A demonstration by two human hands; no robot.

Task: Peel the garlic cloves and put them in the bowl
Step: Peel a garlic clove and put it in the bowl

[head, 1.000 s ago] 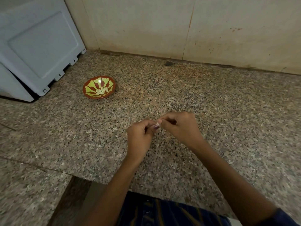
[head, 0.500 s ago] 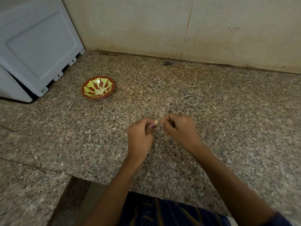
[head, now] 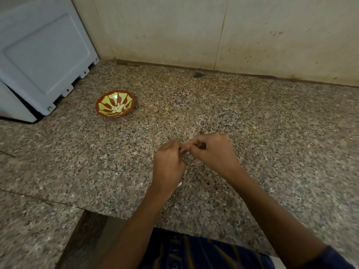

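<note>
We find both hands raised just above the granite counter [head: 252,117], fingertips meeting at the centre of the view. The left hand [head: 168,162] has its fingers curled inward and pinches a small object at its tips; the right hand [head: 212,152] is likewise curled, thumb and forefinger closed on the same spot. We judge the object to be a garlic clove [head: 186,150], though only a small, dark sliver of it shows between the fingertips and its state of peeling cannot be told.

The bowl [head: 101,109], red with yellow-green markings, stands on the counter well apart from the hands, to the left and farther back, near a grey appliance [head: 44,55]. A small heap of peeled cloves [head: 117,108] lies at its bottom. A pale fragment [head: 179,184] shows beside the left wrist; we cannot tell whether it is skin or clove.

Risks, in our judgement:
- The clove is small and held only at the fingertips; a hard pull on the skin could make it slip and drop to the counter or over the near edge.
- The carry to the bowl is long, and a loose hold may lose the clove on the way.
- Loose skin may cling to the fingers and end up in the bowl.
</note>
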